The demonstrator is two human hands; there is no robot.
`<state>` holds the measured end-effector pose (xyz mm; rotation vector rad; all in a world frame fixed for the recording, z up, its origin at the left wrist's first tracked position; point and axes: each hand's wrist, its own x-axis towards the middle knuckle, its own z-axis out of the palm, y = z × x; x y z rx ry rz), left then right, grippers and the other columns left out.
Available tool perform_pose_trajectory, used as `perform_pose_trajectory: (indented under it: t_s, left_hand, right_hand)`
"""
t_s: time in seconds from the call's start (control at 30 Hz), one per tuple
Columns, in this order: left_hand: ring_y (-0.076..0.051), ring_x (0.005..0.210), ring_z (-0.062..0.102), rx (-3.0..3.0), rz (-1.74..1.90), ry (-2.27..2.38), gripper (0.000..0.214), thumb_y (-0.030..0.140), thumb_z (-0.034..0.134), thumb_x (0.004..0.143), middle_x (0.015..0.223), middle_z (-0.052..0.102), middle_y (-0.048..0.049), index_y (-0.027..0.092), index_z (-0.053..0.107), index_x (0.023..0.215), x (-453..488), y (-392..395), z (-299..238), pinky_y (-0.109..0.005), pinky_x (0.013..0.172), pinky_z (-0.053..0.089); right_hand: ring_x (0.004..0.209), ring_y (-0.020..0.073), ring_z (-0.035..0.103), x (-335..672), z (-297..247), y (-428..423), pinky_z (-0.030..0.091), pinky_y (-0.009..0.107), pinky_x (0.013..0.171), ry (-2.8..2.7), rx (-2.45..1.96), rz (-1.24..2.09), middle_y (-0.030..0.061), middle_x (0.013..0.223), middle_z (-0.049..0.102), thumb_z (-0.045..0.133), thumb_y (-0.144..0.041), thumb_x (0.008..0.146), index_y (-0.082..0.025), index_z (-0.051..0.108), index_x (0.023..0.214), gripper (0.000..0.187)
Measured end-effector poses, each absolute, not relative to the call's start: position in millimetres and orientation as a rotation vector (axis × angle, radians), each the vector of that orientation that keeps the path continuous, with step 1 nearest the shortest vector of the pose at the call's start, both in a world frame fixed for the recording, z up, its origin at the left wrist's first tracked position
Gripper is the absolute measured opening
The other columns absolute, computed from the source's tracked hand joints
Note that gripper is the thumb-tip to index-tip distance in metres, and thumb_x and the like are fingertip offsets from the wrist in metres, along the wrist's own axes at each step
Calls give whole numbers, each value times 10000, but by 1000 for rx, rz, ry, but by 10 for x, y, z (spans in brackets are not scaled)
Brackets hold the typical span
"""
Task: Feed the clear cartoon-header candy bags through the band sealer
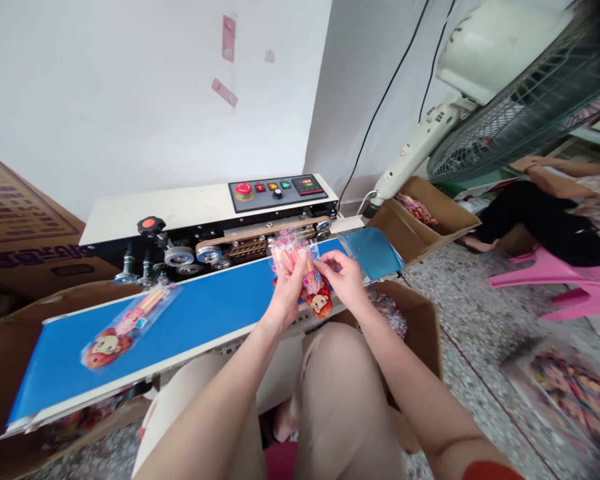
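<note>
My left hand (pixel 291 283) is closed round a small fan of clear plastic packets (pixel 313 283) over the right part of a blue conveyor belt (pixel 225 290). Each packet has a printed cartoon head with orange-red hair at its lower end and pink and yellow sticks above. With thumb and forefinger together, my right hand (pixel 346 275) pinches the right edge of the packets. Another such packet (pixel 125 327) lies flat on the belt at the left. Behind the belt stands the sealing machine (pixel 195 207), its rollers and brown band close beyond my left hand.
The machine's control panel (pixel 277 193) has a red button and lit display. A blue sheet (pixel 373 250) covers the belt's right end. Cardboard boxes (pixel 425 320) stand below and around. A fan (pixel 520 100), a pink stool (pixel 555 277) and a seated person (pixel 545 213) are at right.
</note>
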<state>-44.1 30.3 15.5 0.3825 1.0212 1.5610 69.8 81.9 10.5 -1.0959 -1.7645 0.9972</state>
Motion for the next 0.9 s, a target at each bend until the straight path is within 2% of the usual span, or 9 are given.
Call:
perform_pose_trajectory:
  t_s: [0.13, 0.27, 0.43, 0.53, 0.63, 0.7, 0.77, 0.83, 0.9]
  left_hand:
    - [-227, 872, 691, 391, 1583, 1023, 494, 509, 798, 616, 906, 742, -89, 175, 708, 967, -461, 298, 153, -329, 826, 523]
    - [-221, 751, 703, 346, 1570, 1046, 527, 444, 845, 569, 846, 741, -83, 155, 702, 986, -478, 305, 126, -332, 731, 545]
    - [-224, 662, 700, 315, 1537, 1050, 479, 417, 841, 587, 762, 724, -74, 139, 685, 944, -473, 302, 149, -322, 623, 557]
    - [-221, 635, 693, 329, 1543, 1062, 465, 412, 839, 595, 763, 723, -80, 130, 680, 930, -474, 306, 117, -314, 585, 548]
    - [-212, 636, 684, 351, 1577, 1112, 464, 414, 838, 593, 769, 727, -80, 125, 690, 925, -474, 319, 59, -308, 585, 541]
    - [-199, 671, 680, 370, 1623, 1158, 471, 406, 849, 574, 812, 735, -78, 126, 706, 926, -470, 332, 35, -297, 621, 540]
    - [-189, 696, 671, 387, 1653, 1199, 477, 399, 862, 545, 842, 738, -79, 123, 719, 907, -460, 344, 34, -289, 656, 537]
    - [-182, 691, 660, 396, 1651, 1220, 476, 409, 863, 533, 831, 735, -77, 119, 724, 884, -450, 351, 50, -286, 662, 532]
    - [-177, 686, 651, 406, 1642, 1217, 471, 436, 844, 558, 800, 724, -71, 120, 717, 884, -443, 350, 72, -279, 653, 528]
  right_hand:
    - [639, 165, 565, 778, -21, 896, 460, 285, 617, -1601, -1161, 951, -5, 705, 589, 566, -528, 809, -237, 508, 800, 297]
    - [597, 170, 559, 1011, -225, 1252, 445, 278, 554, -1401, -1308, 955, -8, 697, 590, 500, -542, 816, -237, 463, 904, 319]
    - [650, 195, 571, 1201, -279, 1877, 416, 294, 631, -1643, -1633, 541, 37, 694, 632, 508, -384, 813, -201, 547, 830, 188]
    - [694, 214, 593, 1104, -214, 2003, 412, 304, 666, -1864, -1664, 499, 57, 727, 663, 517, -331, 822, -198, 584, 833, 150]
    - [791, 238, 615, 950, -121, 1805, 433, 327, 723, -1924, -1523, 484, 89, 832, 680, 507, -385, 855, -198, 598, 909, 214]
    - [833, 237, 621, 851, -52, 1534, 455, 332, 739, -1864, -1365, 643, 96, 888, 679, 458, -468, 887, -203, 597, 928, 302]
    - [802, 218, 626, 756, 11, 1233, 479, 319, 713, -1786, -1188, 974, 72, 861, 676, 444, -539, 886, -213, 600, 900, 361]
    - [746, 195, 620, 674, 47, 990, 489, 300, 683, -1709, -1048, 1223, 37, 792, 661, 529, -564, 837, -218, 600, 840, 353]
    - [713, 176, 605, 637, 36, 874, 487, 285, 668, -1616, -1003, 1270, 14, 754, 640, 624, -550, 774, -215, 589, 780, 336]
